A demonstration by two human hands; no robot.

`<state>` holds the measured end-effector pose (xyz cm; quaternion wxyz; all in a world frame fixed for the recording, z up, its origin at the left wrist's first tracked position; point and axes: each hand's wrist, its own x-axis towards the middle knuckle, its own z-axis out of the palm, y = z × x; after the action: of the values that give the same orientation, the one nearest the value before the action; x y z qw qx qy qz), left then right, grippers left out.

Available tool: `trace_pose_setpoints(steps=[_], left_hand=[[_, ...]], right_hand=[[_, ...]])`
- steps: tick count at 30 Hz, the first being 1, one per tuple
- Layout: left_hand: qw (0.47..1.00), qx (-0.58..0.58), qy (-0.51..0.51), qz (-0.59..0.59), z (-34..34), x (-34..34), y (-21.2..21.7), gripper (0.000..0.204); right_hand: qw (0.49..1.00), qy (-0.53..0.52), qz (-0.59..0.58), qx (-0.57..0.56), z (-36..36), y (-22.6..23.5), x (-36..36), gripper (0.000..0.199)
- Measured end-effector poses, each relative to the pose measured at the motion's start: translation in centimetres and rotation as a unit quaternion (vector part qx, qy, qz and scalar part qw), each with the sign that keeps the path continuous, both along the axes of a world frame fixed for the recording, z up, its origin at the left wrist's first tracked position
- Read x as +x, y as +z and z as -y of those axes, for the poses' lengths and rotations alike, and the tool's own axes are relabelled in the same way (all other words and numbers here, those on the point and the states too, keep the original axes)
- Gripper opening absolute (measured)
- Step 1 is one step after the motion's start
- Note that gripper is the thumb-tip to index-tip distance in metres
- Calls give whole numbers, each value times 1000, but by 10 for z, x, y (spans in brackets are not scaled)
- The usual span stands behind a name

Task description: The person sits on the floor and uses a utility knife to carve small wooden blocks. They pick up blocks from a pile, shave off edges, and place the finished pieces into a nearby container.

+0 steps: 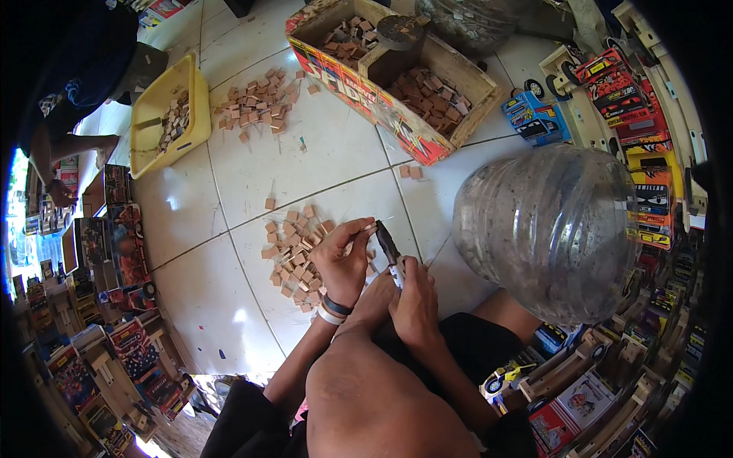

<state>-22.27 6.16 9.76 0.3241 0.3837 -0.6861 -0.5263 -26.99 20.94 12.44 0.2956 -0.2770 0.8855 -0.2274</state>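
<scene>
My right hand (416,298) is closed round a slim tool with a pale handle and a dark front part (388,244); its exact kind is unclear. The fingertips of my left hand (343,256) are pinched together at the tool's dark tip, on something small and pale that I cannot make out. A dark band and a white band circle my left wrist. Just beyond and left of that hand, a pile of small brown wooden blocks (294,256) lies on the white tiled floor (183,229). Thin pins or wires stick out of some blocks.
A second block pile (256,107) lies farther off, beside a yellow tub (200,107). A divided wooden box (466,130) holds more blocks. A large clear plastic container (546,229) stands close on my right. Toy trucks (649,198) line both sides. Another person's arm (84,145) shows far left.
</scene>
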Motion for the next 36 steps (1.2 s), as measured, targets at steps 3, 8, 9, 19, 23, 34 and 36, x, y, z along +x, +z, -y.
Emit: trace_pose_setpoints(steps=[3,8,9,19,23,34,36], left_hand=[[999,-3,-30,40,5,5,4,16],[976,208,-48,-34,34,8,11,26],[975,217,-52,-23,39,10,14,28],[966,243,-90,14,43,9,32,31],[961,258,-97,23,37,9,33,33],[969,234,-82,14,34,6,30,27],[967,242,-84,2,34,4,32,28]], right_hand=[[999,-15,-10,-39,-2,-7,2,50],[989,-83,24,-116,-7,-13,-2,44],[987,-84,33,-136,-11,-12,-5,44],[977,-18,104,-183,-29,-13,-11,47],[973,-25,93,-210,-28,-16,-3,51],[977,-32,110,-180,-18,-7,-6,47],[981,-30,112,-157,-19,-5,-7,42]])
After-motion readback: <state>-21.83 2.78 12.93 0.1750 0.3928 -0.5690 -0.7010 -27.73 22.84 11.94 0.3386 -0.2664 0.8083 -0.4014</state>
